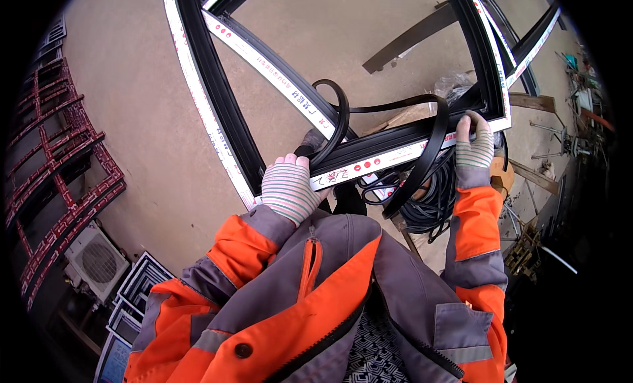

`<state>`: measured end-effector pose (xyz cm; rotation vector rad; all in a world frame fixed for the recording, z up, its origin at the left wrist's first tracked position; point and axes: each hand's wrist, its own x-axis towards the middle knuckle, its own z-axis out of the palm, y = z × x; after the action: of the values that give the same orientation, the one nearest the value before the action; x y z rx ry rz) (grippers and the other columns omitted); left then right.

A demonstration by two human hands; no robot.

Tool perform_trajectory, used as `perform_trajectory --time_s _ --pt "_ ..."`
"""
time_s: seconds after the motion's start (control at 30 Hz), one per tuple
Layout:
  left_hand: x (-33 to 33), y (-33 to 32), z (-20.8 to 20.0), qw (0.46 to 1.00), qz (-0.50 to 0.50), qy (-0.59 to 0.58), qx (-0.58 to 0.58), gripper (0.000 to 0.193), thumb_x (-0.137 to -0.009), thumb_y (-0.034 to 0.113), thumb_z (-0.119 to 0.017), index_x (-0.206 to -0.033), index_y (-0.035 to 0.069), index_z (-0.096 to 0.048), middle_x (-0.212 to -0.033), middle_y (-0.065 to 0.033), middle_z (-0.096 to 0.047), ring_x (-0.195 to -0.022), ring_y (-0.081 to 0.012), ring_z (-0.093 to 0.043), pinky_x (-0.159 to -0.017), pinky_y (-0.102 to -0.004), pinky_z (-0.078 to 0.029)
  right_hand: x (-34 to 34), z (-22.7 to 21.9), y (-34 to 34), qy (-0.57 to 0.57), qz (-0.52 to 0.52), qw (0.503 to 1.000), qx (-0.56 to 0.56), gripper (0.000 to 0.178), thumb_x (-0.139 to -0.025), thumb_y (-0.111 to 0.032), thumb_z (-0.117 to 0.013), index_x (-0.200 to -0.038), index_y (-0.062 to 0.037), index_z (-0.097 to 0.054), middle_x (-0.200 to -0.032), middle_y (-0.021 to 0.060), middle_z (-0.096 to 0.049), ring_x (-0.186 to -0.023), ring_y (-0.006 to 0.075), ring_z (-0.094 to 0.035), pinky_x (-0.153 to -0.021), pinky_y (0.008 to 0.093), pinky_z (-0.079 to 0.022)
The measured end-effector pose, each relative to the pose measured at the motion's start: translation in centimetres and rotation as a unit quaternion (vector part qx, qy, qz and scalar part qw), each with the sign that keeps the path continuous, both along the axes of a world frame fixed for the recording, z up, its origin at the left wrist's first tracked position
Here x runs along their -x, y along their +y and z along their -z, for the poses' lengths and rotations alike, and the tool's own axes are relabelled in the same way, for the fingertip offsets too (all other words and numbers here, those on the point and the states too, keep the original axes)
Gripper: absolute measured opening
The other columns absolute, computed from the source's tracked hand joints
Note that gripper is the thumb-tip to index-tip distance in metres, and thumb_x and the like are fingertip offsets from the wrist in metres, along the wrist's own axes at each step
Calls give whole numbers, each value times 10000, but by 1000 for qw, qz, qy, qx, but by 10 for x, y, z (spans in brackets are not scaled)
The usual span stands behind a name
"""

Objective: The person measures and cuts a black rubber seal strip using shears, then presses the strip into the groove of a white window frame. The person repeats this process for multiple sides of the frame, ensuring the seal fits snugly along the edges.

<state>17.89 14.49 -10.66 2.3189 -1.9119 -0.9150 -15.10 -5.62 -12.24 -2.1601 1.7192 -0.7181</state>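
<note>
A dark window frame [389, 143], its outer faces covered in white printed film, lies in front of me. My left hand [290, 188], in a striped fingerless glove, is closed over the frame's near left corner. A black rubber strip [435, 142] rises in loops above the near bar, and one part runs close to my left fingertips. Whether those fingers also pinch the strip cannot be made out. At the near right corner my right hand [475, 142], gloved alike, has its fingers curled over the bar. Its fingertips rest on the frame's dark inner side.
A coil of black strip [428, 202] hangs below the near bar at right. Red-wrapped frames [59, 152] stand at far left, near an air-conditioner unit [97, 261] and stacked frames [138, 284]. A dark flat bar [409, 37] lies on the floor beyond. Clutter [580, 106] lines the right.
</note>
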Motion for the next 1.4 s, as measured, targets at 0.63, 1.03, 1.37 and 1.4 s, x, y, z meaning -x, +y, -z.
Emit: perform_trajectory --time_s 0.63,1.03,1.37,1.4 --pt "3 1 11 999 -19 -34 16 557 -591 491 -829 -862 40 -647 -807 -106 -604 -790 -276 -626 -712 -419 -512 6 17 -47 52 -90 985 -139 291 -1012 -279 -546 -1056 -17 -665 -885 138 -683 -790 240 -628 -775 341 -496" --pt "17 -11 8 998 -56 17 24 580 -588 360 -864 -1013 30 -650 -906 -120 -613 -868 -291 -617 -752 -402 -500 4 19 -49 11 -85 984 -155 225 -1009 -193 -545 -1003 -6 -669 -860 100 -677 -771 175 -598 -755 315 -491" --pt "13 -9 7 998 -24 35 38 498 -619 414 -845 -902 46 -665 -820 -102 -614 -783 -278 -634 -735 -391 -523 6 21 -53 -3 -79 981 -176 226 -1023 -186 -530 -1021 -5 -665 -859 51 -651 -795 117 -572 -756 268 -477" --pt "14 -11 11 998 -19 43 40 498 -615 409 -847 -901 48 -657 -825 -102 -609 -796 -280 -632 -738 -391 -520 6 21 -52 -3 -72 981 -179 227 -1024 -188 -529 -1022 -6 -665 -860 49 -652 -795 117 -572 -756 267 -477"
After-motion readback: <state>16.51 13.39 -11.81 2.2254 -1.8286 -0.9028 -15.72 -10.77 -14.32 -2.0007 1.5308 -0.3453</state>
